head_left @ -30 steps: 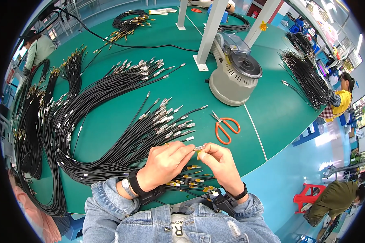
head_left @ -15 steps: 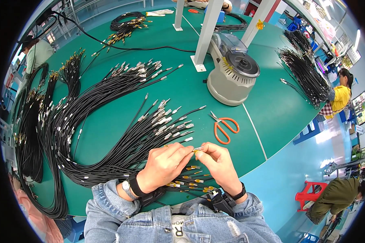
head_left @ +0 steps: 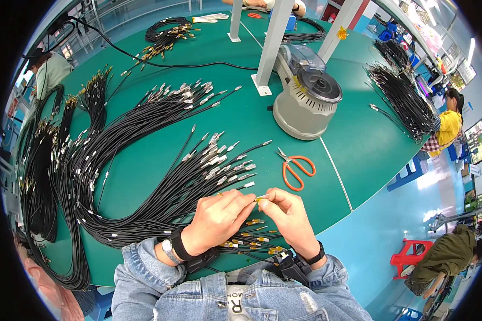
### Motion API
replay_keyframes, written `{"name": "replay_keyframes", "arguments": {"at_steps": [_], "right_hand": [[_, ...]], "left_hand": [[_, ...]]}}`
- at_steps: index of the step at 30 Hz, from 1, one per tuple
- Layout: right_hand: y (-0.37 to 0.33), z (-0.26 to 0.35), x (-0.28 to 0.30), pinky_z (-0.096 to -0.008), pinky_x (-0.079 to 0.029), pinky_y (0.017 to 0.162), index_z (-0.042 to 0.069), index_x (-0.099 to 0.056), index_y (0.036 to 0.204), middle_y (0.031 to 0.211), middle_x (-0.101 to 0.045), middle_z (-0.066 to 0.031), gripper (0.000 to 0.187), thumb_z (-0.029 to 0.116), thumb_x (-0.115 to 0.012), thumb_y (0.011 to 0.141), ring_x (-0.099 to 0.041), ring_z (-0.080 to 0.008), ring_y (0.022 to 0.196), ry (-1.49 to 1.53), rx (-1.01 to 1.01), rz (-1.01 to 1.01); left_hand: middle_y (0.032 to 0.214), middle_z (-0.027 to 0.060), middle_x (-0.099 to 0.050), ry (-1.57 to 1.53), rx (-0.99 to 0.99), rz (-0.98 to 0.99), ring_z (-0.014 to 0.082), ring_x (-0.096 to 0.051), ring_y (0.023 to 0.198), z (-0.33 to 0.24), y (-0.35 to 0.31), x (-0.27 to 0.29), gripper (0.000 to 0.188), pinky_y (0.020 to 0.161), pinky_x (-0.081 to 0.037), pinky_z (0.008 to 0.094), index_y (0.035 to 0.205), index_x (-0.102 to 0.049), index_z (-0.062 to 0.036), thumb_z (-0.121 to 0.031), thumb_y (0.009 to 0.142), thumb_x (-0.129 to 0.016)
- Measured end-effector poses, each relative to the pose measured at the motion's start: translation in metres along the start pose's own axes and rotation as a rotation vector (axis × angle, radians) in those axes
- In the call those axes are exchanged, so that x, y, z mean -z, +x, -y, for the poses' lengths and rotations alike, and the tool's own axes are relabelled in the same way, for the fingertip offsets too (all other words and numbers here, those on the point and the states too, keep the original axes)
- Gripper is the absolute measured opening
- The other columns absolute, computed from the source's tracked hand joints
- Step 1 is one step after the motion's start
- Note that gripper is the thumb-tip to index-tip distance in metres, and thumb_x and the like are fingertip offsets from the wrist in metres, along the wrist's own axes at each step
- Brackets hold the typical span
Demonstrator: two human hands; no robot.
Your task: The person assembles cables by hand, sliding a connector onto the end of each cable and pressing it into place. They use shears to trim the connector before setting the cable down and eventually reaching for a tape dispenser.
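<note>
My left hand (head_left: 215, 220) and my right hand (head_left: 291, 218) meet at the near side of the green table. Between their pinched fingertips is a cable end (head_left: 261, 198) with a yellowish connector; most of it is covered by my fingers. Under and beside my left hand run black cables (head_left: 160, 211) in a large bundle, their silver ends with white labels fanned out just beyond my knuckles. Several yellow-tagged cable ends (head_left: 251, 239) lie below my hands, near my wrists. A pair of scissors with orange handles (head_left: 293, 170) rests on the table beyond my right hand, blades slightly parted.
A grey round machine with a black disc (head_left: 308, 104) stands beyond the scissors, next to white posts (head_left: 273, 48). More black cable bundles lie on the left, at the far side (head_left: 168, 32) and at the right (head_left: 401, 99). Co-workers sit around; a red stool (head_left: 409, 258) stands at right.
My hands stay almost in place, with the fingertips shifting slightly on the cable end. At the lower right, a co-worker's arm has come into view.
</note>
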State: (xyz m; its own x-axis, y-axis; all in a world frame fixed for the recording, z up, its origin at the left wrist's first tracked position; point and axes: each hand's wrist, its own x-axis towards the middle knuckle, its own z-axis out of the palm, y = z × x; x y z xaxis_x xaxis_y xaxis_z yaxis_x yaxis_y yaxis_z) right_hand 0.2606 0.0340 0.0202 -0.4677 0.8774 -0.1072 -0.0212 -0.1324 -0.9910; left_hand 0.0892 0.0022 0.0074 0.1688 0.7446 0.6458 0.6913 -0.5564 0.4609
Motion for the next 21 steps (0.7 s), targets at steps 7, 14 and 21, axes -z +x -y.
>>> {"name": "replay_keyframes", "arguments": {"at_steps": [7, 14, 21], "right_hand": [[0.000, 0.001, 0.000, -0.0218, -0.043, 0.071, 0.000, -0.056, 0.081, 0.079, -0.057, 0.0000, 0.010, 0.007, -0.058, 0.087, -0.054, -0.0071, 0.077, 0.000, -0.004, 0.004], [-0.003, 0.001, 0.001, -0.0235, -0.044, 0.070, -0.003, -0.059, 0.086, 0.078, -0.059, -0.0007, 0.014, 0.011, -0.058, 0.089, -0.053, -0.0072, 0.076, -0.024, 0.015, 0.024], [-0.009, 0.004, 0.003, -0.0234, -0.043, 0.072, -0.003, -0.057, 0.104, 0.082, -0.057, -0.0013, 0.021, 0.011, -0.057, 0.089, -0.053, -0.0086, 0.077, 0.129, -0.058, 0.040]], "left_hand": [[0.067, 0.0038, -0.059, 0.015, 0.017, 0.003, 0.0166, -0.056, 0.051, -0.003, 0.001, 0.002, 0.030, 0.043, -0.044, 0.0262, 0.096, -0.062, -0.0058, 0.001, 0.069, -0.072], [0.065, 0.0015, -0.058, 0.113, -0.191, 0.022, 0.0141, -0.055, 0.050, 0.003, -0.001, 0.006, 0.041, 0.042, -0.041, 0.0245, 0.108, -0.063, -0.0053, 0.003, 0.068, -0.071], [0.063, 0.0027, -0.056, 0.065, -0.105, -0.081, 0.0149, -0.053, 0.048, 0.001, -0.003, 0.000, 0.039, 0.041, -0.040, 0.0261, 0.106, -0.063, -0.0045, 0.005, 0.068, -0.071]]}}
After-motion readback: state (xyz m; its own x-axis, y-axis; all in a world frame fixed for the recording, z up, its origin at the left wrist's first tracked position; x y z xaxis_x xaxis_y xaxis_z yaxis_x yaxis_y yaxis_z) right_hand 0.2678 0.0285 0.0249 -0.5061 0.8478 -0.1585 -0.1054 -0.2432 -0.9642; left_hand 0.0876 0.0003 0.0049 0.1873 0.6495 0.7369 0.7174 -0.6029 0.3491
